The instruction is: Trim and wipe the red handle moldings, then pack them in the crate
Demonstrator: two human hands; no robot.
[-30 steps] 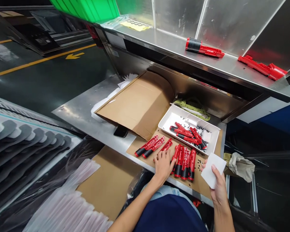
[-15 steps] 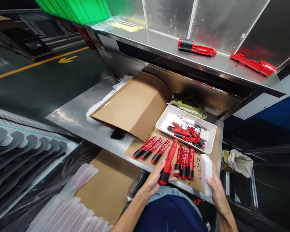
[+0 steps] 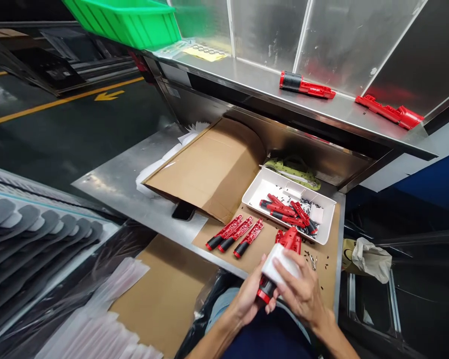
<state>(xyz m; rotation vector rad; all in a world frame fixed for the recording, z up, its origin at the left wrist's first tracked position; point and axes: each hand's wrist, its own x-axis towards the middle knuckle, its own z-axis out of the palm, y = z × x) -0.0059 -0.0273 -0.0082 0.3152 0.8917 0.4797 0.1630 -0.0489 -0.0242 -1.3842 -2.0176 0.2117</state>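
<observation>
- The left hand (image 3: 248, 294) is low at the near edge of the counter; its fingers (image 3: 262, 264) are clenched around a red moulded plastic tool housing (image 3: 286, 240), which sits tilted with its narrow end up and away from the person.
- The right hand (image 3: 300, 293) presses a white rectangular foam block (image 3: 279, 264) against the middle of the housing; its fingers (image 3: 290, 268) grip the block, and the block hides the housing's midsection.
- Both hands are close together, above the near edge of a flat brown cardboard sheet (image 3: 217, 237).
- Three red-and-black plastic handles (image 3: 236, 234) lie side by side on that sheet, angled the same way, just left of the hands.
- Small black plastic bits (image 3: 324, 267) and a small metal clip (image 3: 313, 262) lie scattered on the sheet to the right.
- A shallow white plastic tray (image 3: 269, 178) stands on the sheet's far side, holding more red-and-black handles (image 3: 284, 209) among black bits.
- A folded brown cardboard flap (image 3: 209, 184) and a black phone (image 3: 183, 212) rest on the stainless steel counter (image 3: 123, 184).
- Two red housing parts (image 3: 303, 86) lie on a stainless steel shelf (image 3: 247, 82) above, below a bright green plastic crate (image 3: 123, 20).
</observation>
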